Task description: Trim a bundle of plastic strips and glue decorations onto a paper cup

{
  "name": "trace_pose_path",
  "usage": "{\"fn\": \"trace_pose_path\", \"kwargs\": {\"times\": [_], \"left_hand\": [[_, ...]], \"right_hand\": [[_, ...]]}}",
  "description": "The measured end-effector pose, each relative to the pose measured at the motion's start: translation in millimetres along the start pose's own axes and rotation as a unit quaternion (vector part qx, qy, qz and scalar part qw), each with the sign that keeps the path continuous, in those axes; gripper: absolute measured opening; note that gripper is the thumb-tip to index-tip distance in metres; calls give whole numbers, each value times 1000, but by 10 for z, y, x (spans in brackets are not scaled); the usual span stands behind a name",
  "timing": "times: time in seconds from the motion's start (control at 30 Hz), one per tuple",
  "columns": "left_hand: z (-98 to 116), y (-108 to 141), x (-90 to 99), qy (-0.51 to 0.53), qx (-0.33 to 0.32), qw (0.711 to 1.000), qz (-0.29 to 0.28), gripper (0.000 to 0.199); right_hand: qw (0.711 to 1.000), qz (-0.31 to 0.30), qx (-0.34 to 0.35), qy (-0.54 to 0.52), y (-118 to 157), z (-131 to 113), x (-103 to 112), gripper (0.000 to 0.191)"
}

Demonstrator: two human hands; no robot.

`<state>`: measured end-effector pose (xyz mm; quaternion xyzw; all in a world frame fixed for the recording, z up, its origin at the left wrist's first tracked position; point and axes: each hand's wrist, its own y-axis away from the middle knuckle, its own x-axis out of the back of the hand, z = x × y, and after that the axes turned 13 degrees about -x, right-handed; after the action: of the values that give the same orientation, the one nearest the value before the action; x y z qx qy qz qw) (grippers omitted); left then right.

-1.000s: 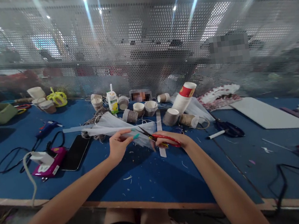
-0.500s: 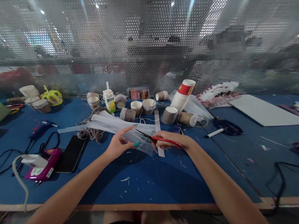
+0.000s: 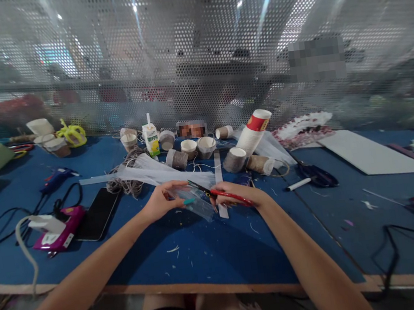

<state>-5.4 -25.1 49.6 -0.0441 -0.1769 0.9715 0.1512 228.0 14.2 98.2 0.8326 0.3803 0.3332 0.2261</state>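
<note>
My right hand (image 3: 236, 194) is closed around the red handles of a pair of scissors (image 3: 230, 196), whose dark blades point up and left toward my left hand. My left hand (image 3: 167, 199) has its fingers curled around a clear, thin plastic piece (image 3: 198, 204) that hangs between the two hands, in front of the blades. Just behind the hands lies a bundle of white translucent strips (image 3: 156, 170), partly on a tangle of grey-brown cord (image 3: 127, 182). A pale flat strip (image 3: 218, 173) runs beneath my right hand.
Behind the hands stand small cord-wrapped cups (image 3: 206, 146), a drink carton (image 3: 151, 139) and leaning stacked paper cups (image 3: 253, 134). To the left are a phone (image 3: 98, 213), purple power strip (image 3: 60, 231) and glue gun (image 3: 57, 178); to the right, dark-handled scissors (image 3: 318, 175) and a white sheet (image 3: 372, 152).
My left hand's fingers have drawn closer together on the clear plastic. The scissor blades have tilted slightly and sit nearer the left fingertips.
</note>
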Motion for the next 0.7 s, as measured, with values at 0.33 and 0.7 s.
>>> {"fn": "trace_pose_path", "kwargs": {"times": [0.33, 0.7], "left_hand": [[4, 20, 19, -43, -20, 999, -1, 57], [48, 49, -2, -53, -26, 998, -17, 65]], "right_hand": [[999, -22, 23, 16, 103, 11, 41, 17], [988, 18, 79, 128, 68, -64, -85, 26]]}}
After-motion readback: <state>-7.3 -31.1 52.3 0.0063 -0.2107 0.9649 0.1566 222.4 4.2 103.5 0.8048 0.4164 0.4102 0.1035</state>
